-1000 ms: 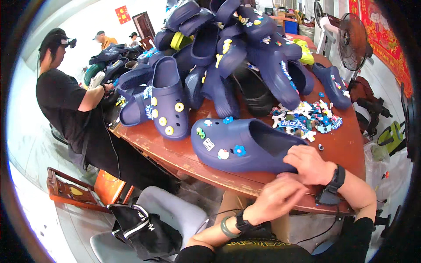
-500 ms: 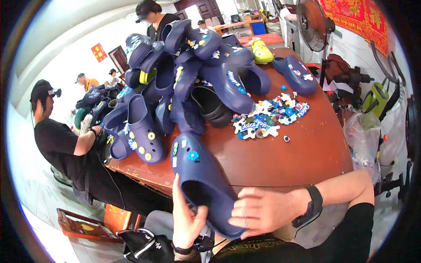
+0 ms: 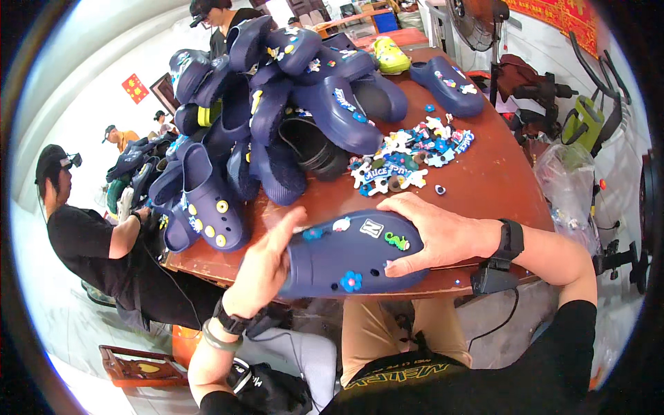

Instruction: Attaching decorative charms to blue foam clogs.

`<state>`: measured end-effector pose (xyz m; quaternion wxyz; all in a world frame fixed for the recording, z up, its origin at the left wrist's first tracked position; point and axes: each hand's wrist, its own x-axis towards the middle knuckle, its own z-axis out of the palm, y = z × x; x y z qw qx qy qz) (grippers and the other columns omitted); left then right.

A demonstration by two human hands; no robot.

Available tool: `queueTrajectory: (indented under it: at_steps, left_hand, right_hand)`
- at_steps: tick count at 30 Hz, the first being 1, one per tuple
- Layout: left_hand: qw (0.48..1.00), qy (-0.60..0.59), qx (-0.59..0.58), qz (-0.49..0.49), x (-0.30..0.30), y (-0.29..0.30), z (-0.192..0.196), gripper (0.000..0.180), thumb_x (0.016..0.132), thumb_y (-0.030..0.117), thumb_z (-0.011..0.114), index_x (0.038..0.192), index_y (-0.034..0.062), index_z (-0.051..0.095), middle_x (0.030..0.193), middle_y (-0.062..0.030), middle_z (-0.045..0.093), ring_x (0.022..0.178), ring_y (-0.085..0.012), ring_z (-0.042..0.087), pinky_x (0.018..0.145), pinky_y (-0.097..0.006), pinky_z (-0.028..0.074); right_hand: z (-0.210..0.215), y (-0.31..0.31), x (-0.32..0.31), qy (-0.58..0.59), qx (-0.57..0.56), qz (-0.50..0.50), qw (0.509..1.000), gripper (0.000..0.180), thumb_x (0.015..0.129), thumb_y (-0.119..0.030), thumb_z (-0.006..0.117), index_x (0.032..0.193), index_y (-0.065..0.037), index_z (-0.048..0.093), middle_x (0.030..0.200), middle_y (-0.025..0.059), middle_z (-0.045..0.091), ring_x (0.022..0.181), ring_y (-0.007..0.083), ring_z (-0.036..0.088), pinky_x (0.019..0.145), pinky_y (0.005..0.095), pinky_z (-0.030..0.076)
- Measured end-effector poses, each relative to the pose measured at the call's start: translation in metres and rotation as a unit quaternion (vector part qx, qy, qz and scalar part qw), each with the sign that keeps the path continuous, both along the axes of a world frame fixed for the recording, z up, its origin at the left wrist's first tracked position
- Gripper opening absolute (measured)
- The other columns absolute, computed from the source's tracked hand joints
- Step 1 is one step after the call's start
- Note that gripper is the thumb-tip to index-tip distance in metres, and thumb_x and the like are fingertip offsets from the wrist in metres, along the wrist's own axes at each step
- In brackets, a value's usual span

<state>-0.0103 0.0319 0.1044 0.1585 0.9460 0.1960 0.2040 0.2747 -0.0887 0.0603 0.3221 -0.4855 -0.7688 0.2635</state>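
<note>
Between my hands, at the near table edge, a navy blue clog (image 3: 325, 259) lies sideways with its upper showing and its toe to the right. Blue flowers, a white tile and a green seahorse-shaped charm decorate it; several holes stay bare. My right hand (image 3: 443, 235) wraps the toe, thumb on the near side and fingers over the far side. At the heel end, my left hand (image 3: 263, 270) holds the clog, some of its fingers hidden behind it. Beyond them lies a heap of small shoe charms (image 3: 408, 155) on the table.
A tall pile of navy clogs (image 3: 270, 104) fills the table's left and middle. A yellow-green clog (image 3: 391, 55) and a single navy clog (image 3: 448, 86) stand at the far right. Another person (image 3: 86, 225) works at left; a fan (image 3: 477, 24) stands behind.
The clog has turned from toe-away to toe-right and moved over the table edge. My right hand has gone from its heel end to the toe; my left is now at the heel.
</note>
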Motion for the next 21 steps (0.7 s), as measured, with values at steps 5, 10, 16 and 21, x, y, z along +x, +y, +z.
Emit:
queueTrajectory:
  at_steps: [5, 10, 16, 21]
  left_hand:
    - [0.976, -0.149, -0.096, 0.127, 0.004, -0.011, -0.023, 0.038, 0.090, 0.001, 0.052, 0.127, 0.0001, 0.040, 0.114, -0.0164, 0.047, 0.107, -0.0271, 0.050, 0.098, -0.034, 0.039]
    - [0.950, -0.289, 0.024, 0.118, 0.000, -0.055, -0.074, 0.040, 0.077, 0.020, 0.070, 0.108, 0.0004, 0.053, 0.096, -0.0152, 0.054, 0.086, -0.0303, 0.053, 0.083, -0.036, 0.044]
    - [0.922, -0.344, 0.157, 0.079, 0.037, -0.074, -0.082, 0.045, 0.059, 0.024, 0.092, 0.075, 0.0080, 0.053, 0.067, -0.0067, 0.058, 0.052, -0.0255, 0.051, 0.050, -0.034, 0.036]
    - [0.929, -0.329, 0.161, 0.061, 0.038, -0.065, -0.084, 0.045, 0.062, 0.029, 0.090, 0.077, 0.0085, 0.052, 0.062, -0.0038, 0.054, 0.051, -0.0244, 0.049, 0.051, -0.034, 0.036]
  right_hand:
    - [-0.001, -0.004, 0.001, 0.035, -0.039, -0.058, 0.997, 0.095, 0.074, -0.061, 0.072, 0.133, 0.006, 0.038, 0.125, 0.0263, 0.043, 0.120, 0.0373, 0.046, 0.102, 0.0416, 0.040]
    - [0.007, -0.004, 0.003, 0.000, -0.039, -0.028, 0.999, 0.089, 0.077, -0.049, 0.074, 0.136, 0.005, 0.035, 0.129, 0.0223, 0.042, 0.122, 0.0331, 0.044, 0.104, 0.0393, 0.037]
    - [0.031, 0.013, 0.011, 0.000, -0.182, -0.005, 0.983, 0.074, 0.083, -0.053, 0.067, 0.133, -0.004, 0.045, 0.114, 0.0123, 0.061, 0.088, 0.0188, 0.064, 0.072, 0.0310, 0.054]
    - [0.032, 0.010, 0.014, 0.055, -0.219, 0.011, 0.974, 0.067, 0.089, -0.046, 0.063, 0.137, -0.004, 0.042, 0.114, 0.0122, 0.062, 0.095, 0.0214, 0.064, 0.080, 0.0340, 0.053]
